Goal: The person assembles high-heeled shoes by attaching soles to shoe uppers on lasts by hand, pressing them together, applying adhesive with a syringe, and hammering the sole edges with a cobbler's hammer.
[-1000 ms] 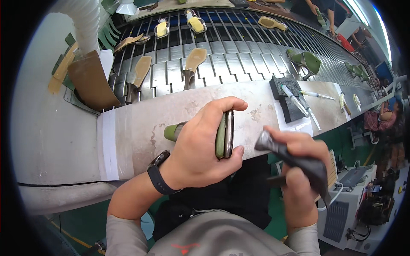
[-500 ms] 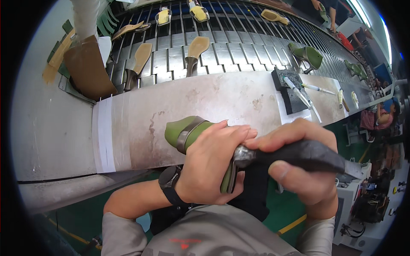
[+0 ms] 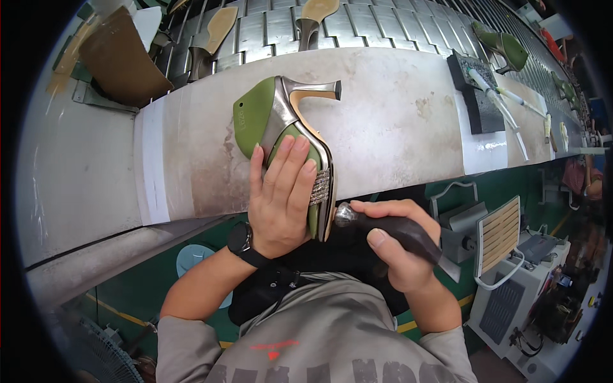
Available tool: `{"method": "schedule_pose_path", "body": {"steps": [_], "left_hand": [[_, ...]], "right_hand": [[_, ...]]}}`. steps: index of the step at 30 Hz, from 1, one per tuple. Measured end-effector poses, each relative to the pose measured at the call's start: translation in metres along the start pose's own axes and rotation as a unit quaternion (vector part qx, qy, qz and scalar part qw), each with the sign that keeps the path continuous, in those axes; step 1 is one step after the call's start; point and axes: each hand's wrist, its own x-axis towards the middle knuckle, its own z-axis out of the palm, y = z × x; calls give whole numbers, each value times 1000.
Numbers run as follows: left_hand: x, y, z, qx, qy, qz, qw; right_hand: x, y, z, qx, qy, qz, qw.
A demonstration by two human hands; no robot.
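A high-heeled shoe (image 3: 295,108) lies on its side over the bench's near edge, its dark metallic heel pointing right. Inside it sits a green shoe last (image 3: 253,118), and a glittering strap crosses the forefoot. My left hand (image 3: 280,201) holds the shoe by the forefoot, fingers stretched close together along its upper; the thumb is hidden. My right hand (image 3: 412,246) is closed round a dark-handled hand tool (image 3: 401,235). The tool's rounded metal end is at the sole's edge near the toe, seemingly touching it. A flat metal blade sticks out behind that hand.
The pale worktop (image 3: 383,115) spans the middle. On its right lie a black block (image 3: 476,96) and several slim brush-like tools (image 3: 498,105). Beyond runs a slatted metal conveyor (image 3: 364,29) carrying several shoe parts. A brown curved sheet (image 3: 121,60) stands at left; a white machine (image 3: 511,303) is at right.
The shoe has turned, so its heel and sole edge now show. My left hand lies flatter along it. My right hand has drawn lower and left with the tool. The view has tilted down.
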Motion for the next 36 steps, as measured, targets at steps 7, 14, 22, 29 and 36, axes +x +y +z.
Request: {"method": "schedule_pose_path", "body": {"steps": [7,14,22,29,36], "left_hand": [[-4,2,0,11,-15,10,1000],[-1,8,4,8,12,-11,1000],[-4,7,2,-12,25,-36,999],[-1,9,3,-13,33,-43,998],[0,10,-1,-17,22,-45,999]], "right_hand": [[38,-17,-21,15,-19,7,1000],[79,-36,-27,-3,-58,-35,998],[120,-48,-22,-198,-241,-120,942],[114,-52,-15,-257,-289,-211,898],[86,-49,-1,-279,-240,-213,905]]}}
